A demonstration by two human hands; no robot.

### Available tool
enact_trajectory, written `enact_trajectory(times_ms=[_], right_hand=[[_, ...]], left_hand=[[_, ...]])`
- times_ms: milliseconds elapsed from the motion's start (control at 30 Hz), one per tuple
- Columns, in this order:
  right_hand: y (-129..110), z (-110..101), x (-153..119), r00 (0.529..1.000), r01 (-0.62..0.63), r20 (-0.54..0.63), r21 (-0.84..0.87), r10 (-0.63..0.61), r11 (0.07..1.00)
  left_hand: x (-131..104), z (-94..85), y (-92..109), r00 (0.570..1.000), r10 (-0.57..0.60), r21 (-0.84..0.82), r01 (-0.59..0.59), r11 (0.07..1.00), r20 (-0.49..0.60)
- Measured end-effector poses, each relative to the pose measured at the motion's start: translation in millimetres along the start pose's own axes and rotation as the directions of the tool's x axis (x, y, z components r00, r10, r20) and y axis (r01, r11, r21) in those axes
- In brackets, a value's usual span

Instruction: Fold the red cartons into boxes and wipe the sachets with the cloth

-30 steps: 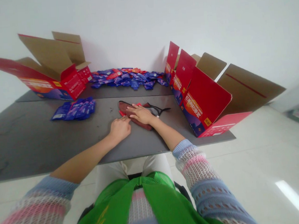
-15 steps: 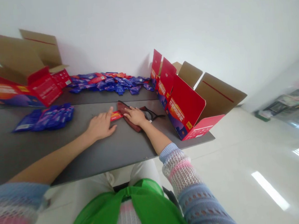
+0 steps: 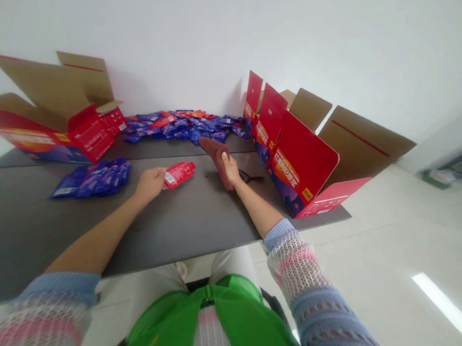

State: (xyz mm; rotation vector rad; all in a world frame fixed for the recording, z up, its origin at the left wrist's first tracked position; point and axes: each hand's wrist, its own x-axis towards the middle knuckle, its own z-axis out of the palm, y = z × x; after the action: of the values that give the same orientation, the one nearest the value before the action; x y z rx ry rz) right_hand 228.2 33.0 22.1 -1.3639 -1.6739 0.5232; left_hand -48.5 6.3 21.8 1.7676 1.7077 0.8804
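Note:
My left hand [image 3: 152, 183] pinches one end of a red pouch [image 3: 180, 174], its white label patch facing up, above the grey table [image 3: 178, 220]. My right hand [image 3: 230, 169] is closed on a brown cloth [image 3: 216, 154], which is folded and partly lifted. A black strap or cord [image 3: 251, 178] lies on the table just right of that hand. To the left of my left hand, several blue-purple pouches [image 3: 95, 178] lie overlapped in a row.
Along the wall runs a pile of blue and red pouches [image 3: 179, 126]. Open red cartons stand at the left [image 3: 88, 139] and at the right [image 3: 294, 168], their flaps raised. The table's front edge is near my lap.
My left hand has picked up the red pouch and drawn it clear of the cloth. My right hand, flat on the cloth before, now grips and raises it. The view has shifted slightly.

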Motion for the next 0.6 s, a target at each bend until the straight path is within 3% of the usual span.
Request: enact_trajectory(times_ms=[67, 133, 200, 267, 367, 467, 600], right_hand=[[-16, 2, -13, 0.998, 0.065, 0.022, -0.155, -0.062, 0.986], [-33, 10, -29, 0.967, 0.239, 0.153, -0.266, -0.204, 0.934], [-45, 22, -44, 0.894, 0.416, 0.302, -0.282, -0.332, 0.865], [-51, 37, -53, 0.791, 0.571, 0.434, -0.27, -0.432, 0.775], [-52, 52, -58, 0.661, 0.725, 0.536, -0.277, -0.525, 0.63], [-50, 52, -57, 0.644, 0.737, 0.572, -0.287, -0.507, 0.612], [-47, 43, -52, 0.648, 0.707, 0.618, -0.271, -0.445, 0.653]], left_hand=[[0, -0.4, 2, 0.966, -0.205, -0.26, 0.241, 0.935, 0.157], [-1, 1.7, 4, 0.909, -0.295, -0.426, 0.4, 0.811, 0.294], [-4, 5.2, 4, 0.893, -0.308, -0.506, 0.442, 0.741, 0.329], [-9, 8.1, 3, 0.909, -0.287, -0.54, 0.411, 0.734, 0.301], [-15, 7.4, -2, 0.902, -0.196, -0.576, 0.4, 0.713, 0.384], [-18, 2.1, -6, 0.837, -0.136, -0.585, 0.477, 0.656, 0.529], [-16, -2.1, -3, 0.81, -0.134, -0.602, 0.524, 0.602, 0.571]])
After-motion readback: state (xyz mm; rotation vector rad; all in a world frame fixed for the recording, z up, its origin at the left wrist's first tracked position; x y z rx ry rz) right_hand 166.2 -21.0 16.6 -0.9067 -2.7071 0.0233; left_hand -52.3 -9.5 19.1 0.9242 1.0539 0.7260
